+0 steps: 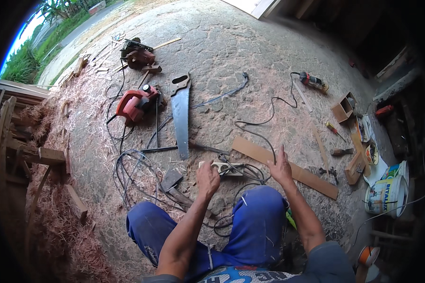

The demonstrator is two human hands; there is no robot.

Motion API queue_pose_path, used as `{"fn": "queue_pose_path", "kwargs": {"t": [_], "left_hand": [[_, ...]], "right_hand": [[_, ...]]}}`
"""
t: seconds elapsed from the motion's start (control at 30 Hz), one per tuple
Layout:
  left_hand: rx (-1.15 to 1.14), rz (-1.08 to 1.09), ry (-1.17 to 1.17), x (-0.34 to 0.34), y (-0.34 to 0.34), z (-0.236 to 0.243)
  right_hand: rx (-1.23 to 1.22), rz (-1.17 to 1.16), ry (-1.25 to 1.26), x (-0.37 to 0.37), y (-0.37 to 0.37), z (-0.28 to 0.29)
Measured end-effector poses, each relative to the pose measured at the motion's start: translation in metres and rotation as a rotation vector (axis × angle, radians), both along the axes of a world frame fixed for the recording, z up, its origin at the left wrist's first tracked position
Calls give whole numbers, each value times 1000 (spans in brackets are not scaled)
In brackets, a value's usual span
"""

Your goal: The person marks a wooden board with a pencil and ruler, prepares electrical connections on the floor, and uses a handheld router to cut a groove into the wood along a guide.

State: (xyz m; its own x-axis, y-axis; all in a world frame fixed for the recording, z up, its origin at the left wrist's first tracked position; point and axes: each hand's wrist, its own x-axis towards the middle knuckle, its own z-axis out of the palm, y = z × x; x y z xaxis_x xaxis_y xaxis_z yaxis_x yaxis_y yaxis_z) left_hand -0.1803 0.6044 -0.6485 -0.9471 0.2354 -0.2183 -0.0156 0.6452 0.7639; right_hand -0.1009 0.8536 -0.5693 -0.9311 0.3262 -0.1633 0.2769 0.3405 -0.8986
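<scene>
Left hand [208,180] closed around one end of a pale, elongated, cut-out handle piece [227,168], lower centre of frame. Right hand [280,168] open, fingers extended, beside a flat, smooth, brown rectangular wooden board [307,179], right of centre. Steel-bladed handsaw [181,115], wooden grip, lies above on rough, cracked concrete floor [212,47]; curled wood shavings [66,236] at lower left.

The rough floor [212,52] carries a wooden board [309,180], a handsaw [181,118] and a red power tool [134,106]. Wood shavings [78,226] lie thick along its left side.
</scene>
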Motion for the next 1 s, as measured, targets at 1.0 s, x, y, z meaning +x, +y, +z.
{"fn": "queue_pose_path", "kwargs": {"t": [1.0], "left_hand": [[-243, -273, -46, 51, -10, -34]], "right_hand": [[830, 887, -492, -130, -115, -43]]}}
